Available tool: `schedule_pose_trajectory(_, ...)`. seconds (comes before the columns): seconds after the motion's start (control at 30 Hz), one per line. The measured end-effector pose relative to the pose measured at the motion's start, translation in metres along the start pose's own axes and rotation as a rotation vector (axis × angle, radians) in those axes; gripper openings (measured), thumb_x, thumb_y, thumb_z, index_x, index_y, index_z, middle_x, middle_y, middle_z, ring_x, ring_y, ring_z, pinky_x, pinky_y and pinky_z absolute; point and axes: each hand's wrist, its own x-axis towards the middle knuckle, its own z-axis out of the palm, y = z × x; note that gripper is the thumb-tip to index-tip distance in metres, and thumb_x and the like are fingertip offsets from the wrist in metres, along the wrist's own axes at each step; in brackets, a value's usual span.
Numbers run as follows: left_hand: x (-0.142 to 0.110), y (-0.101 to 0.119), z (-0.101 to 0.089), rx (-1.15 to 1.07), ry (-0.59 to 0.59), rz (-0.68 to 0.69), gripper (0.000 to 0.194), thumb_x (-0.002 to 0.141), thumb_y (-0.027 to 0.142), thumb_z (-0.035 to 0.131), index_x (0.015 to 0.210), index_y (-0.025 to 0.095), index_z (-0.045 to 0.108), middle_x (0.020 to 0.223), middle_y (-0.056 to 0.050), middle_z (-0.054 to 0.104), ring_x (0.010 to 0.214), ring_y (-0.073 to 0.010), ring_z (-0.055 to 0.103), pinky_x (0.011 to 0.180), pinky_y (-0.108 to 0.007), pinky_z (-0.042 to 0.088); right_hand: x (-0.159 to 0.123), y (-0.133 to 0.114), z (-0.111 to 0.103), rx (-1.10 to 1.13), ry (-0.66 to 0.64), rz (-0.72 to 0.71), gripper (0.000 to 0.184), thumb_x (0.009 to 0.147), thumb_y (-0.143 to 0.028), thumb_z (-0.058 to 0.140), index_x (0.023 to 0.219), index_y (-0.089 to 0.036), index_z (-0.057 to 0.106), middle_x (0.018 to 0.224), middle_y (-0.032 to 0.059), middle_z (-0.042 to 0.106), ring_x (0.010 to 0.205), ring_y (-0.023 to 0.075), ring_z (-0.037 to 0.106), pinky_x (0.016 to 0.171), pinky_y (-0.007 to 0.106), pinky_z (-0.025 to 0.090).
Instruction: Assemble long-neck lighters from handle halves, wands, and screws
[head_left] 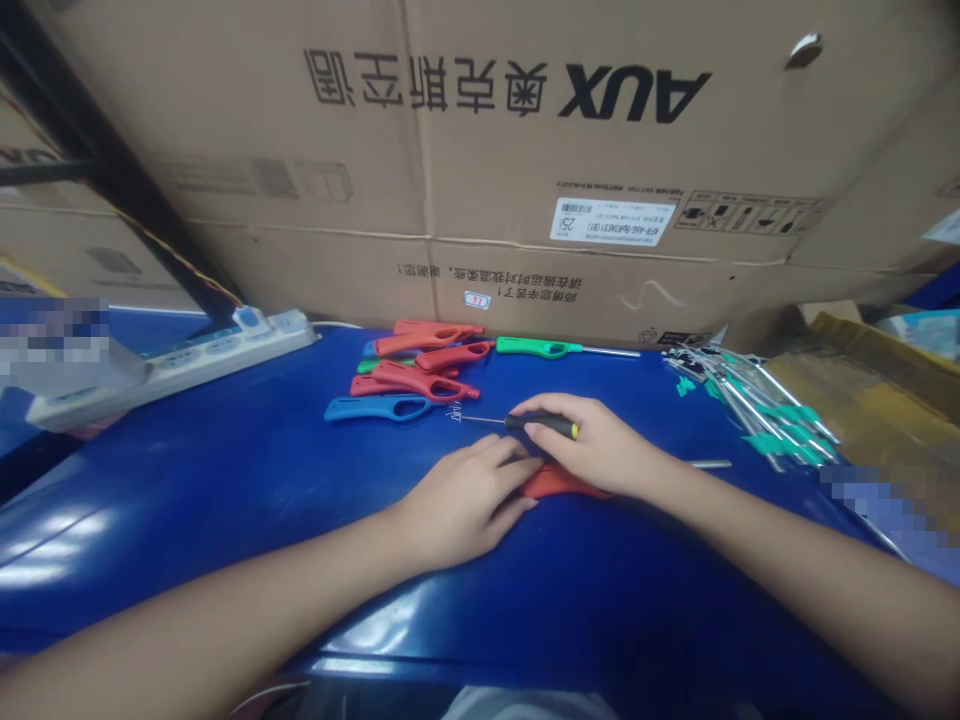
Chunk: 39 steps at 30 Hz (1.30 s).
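My right hand (589, 435) is closed around the dark handle of a screwdriver (541, 426) with a yellow end. Its thin shaft points left, and the tip lies at a small pile of screws (454, 411) on the blue table (300, 540). My left hand (476, 492) grips one end of an orange-red long-necked lighter (564, 483) lying on the table. Part of that lighter is hidden by my right wrist, and a metal tube (711, 464) shows beyond the wrist. Left of the screws lies a blue lighter handle (375, 408).
Several red lighter handles (424, 380) lie behind the screws, near a green lighter (532, 347) with a metal tube. Metal rods with green parts (780, 415) are heaped at right. A power strip (195, 365) sits at left. A large cardboard box (480, 190) walls the back.
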Motion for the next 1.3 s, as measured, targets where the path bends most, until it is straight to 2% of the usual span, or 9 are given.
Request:
schedule_pose_trajectory(0.37, -0.001, -0.001, 0.000, 0.030, 0.018, 0.007, 0.033, 0.102, 0.030, 0.055, 0.132, 0.020, 0.062, 0.118, -0.011, 0.066, 0.105, -0.0267, 0.062, 0.090, -0.042, 0.057, -0.001, -0.001, -0.008, 0.072, 0.036, 0.020, 0.025, 0.094, -0.026, 0.055, 0.110, -0.021, 0.073, 0.116, 0.0059, 0.077, 0.113, 0.0224, 0.070, 0.103, 0.039, 0.052)
schedule_pose_trajectory(0.63, -0.001, 0.001, -0.001, 0.026, -0.011, -0.006, 0.032, 0.102, 0.032, 0.054, 0.130, 0.020, 0.064, 0.121, -0.010, 0.066, 0.109, -0.0275, 0.061, 0.098, -0.046, 0.053, -0.003, -0.003, -0.005, 0.109, 0.047, 0.018, 0.027, 0.093, -0.028, 0.054, 0.111, -0.019, 0.073, 0.117, 0.0080, 0.077, 0.113, 0.0231, 0.069, 0.103, 0.039, 0.051)
schedule_pose_trajectory(0.73, -0.001, 0.001, -0.002, 0.031, -0.009, -0.017, 0.034, 0.102, 0.032, 0.054, 0.134, 0.021, 0.062, 0.120, -0.010, 0.066, 0.112, -0.0281, 0.060, 0.101, -0.048, 0.050, -0.006, -0.007, -0.009, 0.176, 0.103, 0.047, 0.025, 0.091, -0.030, 0.058, 0.107, -0.019, 0.074, 0.113, 0.0075, 0.077, 0.106, 0.0221, 0.070, 0.096, 0.036, 0.053)
schedule_pose_trajectory(0.83, -0.001, 0.001, -0.002, 0.052, 0.002, -0.030, 0.045, 0.102, 0.040, 0.056, 0.143, 0.021, 0.055, 0.128, -0.013, 0.064, 0.120, -0.0306, 0.059, 0.103, -0.049, 0.050, -0.013, -0.006, -0.013, 0.329, 0.192, 0.174, 0.028, 0.088, -0.034, 0.062, 0.108, -0.019, 0.075, 0.087, 0.0034, 0.073, 0.073, 0.0160, 0.064, 0.068, 0.030, 0.051)
schedule_pose_trajectory(0.93, -0.003, 0.000, 0.000, 0.079, -0.009, -0.061, 0.072, 0.097, 0.061, 0.057, 0.152, 0.016, 0.045, 0.147, -0.020, 0.054, 0.137, -0.0372, 0.050, 0.112, -0.056, 0.044, -0.023, 0.002, -0.015, 0.534, 0.269, 0.316, 0.032, 0.086, -0.039, 0.065, 0.108, -0.018, 0.075, 0.064, -0.0033, 0.056, 0.051, 0.0093, 0.045, 0.049, 0.024, 0.033)
schedule_pose_trajectory(1.0, -0.004, 0.000, 0.003, 0.109, -0.040, -0.117, 0.089, 0.094, 0.072, 0.051, 0.155, 0.009, 0.040, 0.158, -0.026, 0.043, 0.147, -0.0424, 0.039, 0.117, -0.060, 0.038, -0.030, 0.010, -0.016, 0.624, 0.296, 0.386, 0.035, 0.083, -0.041, 0.068, 0.107, -0.016, 0.075, 0.063, -0.0037, 0.053, 0.049, 0.0078, 0.041, 0.047, 0.022, 0.027)
schedule_pose_trajectory(1.07, -0.004, 0.002, 0.004, 0.141, -0.078, -0.182, 0.099, 0.093, 0.078, 0.044, 0.157, 0.003, 0.036, 0.163, -0.030, 0.033, 0.153, -0.0457, 0.029, 0.120, -0.063, 0.033, -0.034, 0.017, -0.016, 0.674, 0.310, 0.441, 0.037, 0.081, -0.042, 0.070, 0.108, -0.016, 0.074, 0.065, -0.0028, 0.055, 0.049, 0.0074, 0.041, 0.046, 0.021, 0.026)
schedule_pose_trajectory(1.17, -0.003, 0.005, 0.003, 0.177, -0.116, -0.240, 0.105, 0.092, 0.081, 0.038, 0.158, 0.001, 0.032, 0.165, -0.029, 0.026, 0.155, -0.0451, 0.023, 0.122, -0.061, 0.031, -0.037, 0.024, -0.017, 0.720, 0.342, 0.477, 0.039, 0.079, -0.042, 0.072, 0.109, -0.016, 0.074, 0.066, -0.0019, 0.056, 0.049, 0.0071, 0.041, 0.046, 0.021, 0.025)
schedule_pose_trajectory(1.3, -0.001, 0.005, -0.001, 0.220, -0.137, -0.287, 0.106, 0.092, 0.082, 0.035, 0.160, 0.001, 0.030, 0.166, -0.025, 0.026, 0.156, -0.0430, 0.020, 0.124, -0.059, 0.029, -0.036, 0.025, -0.019, 0.742, 0.359, 0.462, 0.037, 0.080, -0.039, 0.071, 0.108, -0.015, 0.075, 0.064, -0.0018, 0.055, 0.049, 0.0077, 0.041, 0.046, 0.022, 0.027)
